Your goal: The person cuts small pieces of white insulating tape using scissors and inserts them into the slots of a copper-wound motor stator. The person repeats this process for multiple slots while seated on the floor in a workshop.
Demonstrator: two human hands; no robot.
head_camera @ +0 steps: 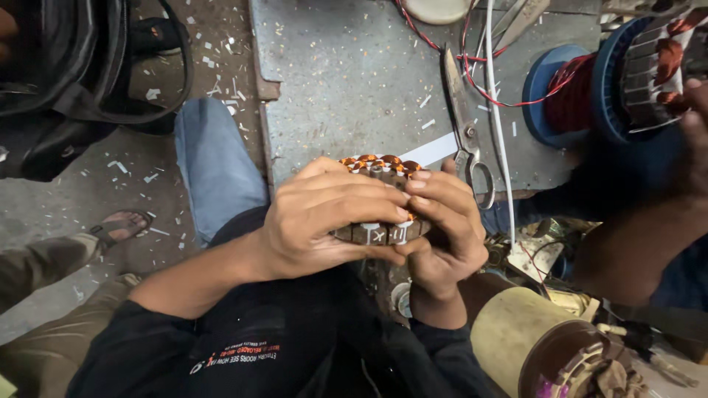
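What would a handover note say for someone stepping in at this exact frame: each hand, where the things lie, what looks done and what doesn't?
Left hand: wrapped over the top and front of the motor stator, fingers pressing its rim.
Right hand: cradles the stator from the right and below.
Stator: held over the lap, at the edge of the grey metal board; copper windings show along its far side.
Nearby: scissors on the board, red wire running to a blue spool.
Another person's hand holds a second wound part, top right.
Done: coils seated. Left: cannot tell; the hands cover most of the stator.
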